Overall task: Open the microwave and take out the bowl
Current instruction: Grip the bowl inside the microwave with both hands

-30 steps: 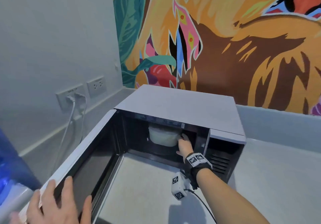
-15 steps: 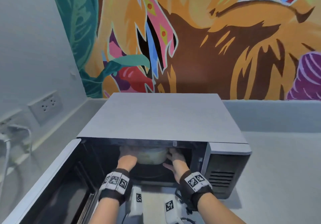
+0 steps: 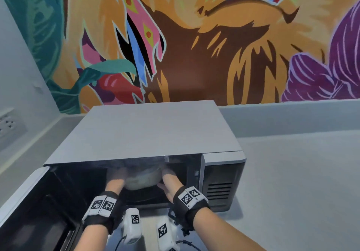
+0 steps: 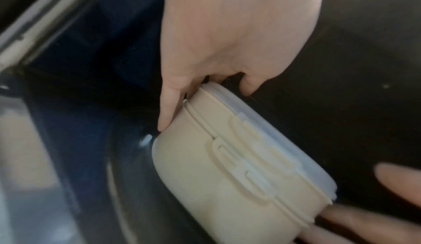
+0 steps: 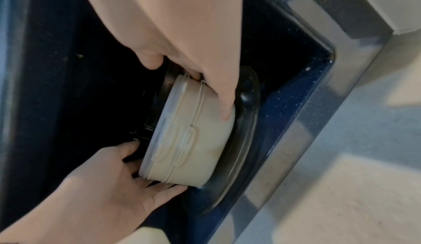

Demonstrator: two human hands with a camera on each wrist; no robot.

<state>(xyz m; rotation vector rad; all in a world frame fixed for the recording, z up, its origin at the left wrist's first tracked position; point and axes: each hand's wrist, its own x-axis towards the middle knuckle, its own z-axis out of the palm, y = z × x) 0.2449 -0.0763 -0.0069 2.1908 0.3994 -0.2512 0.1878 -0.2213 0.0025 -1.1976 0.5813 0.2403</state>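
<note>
Since the earlier frame we are leaning closer; our left hand (image 3: 115, 180) and right hand (image 3: 169, 180) are clasping the bowl (image 3: 143, 178) between curled fingers (image 5: 224, 104), inside the microwave (image 3: 148, 132).

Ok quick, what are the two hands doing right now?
Left hand: gripping the bowl by its side.
Right hand: gripping the bowl's other side.

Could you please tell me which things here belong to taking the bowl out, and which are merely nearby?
In use: microwave, its open door, bowl, glass tray, left hand, right hand.

Merely nearby: wall socket, counter, mural.
</note>
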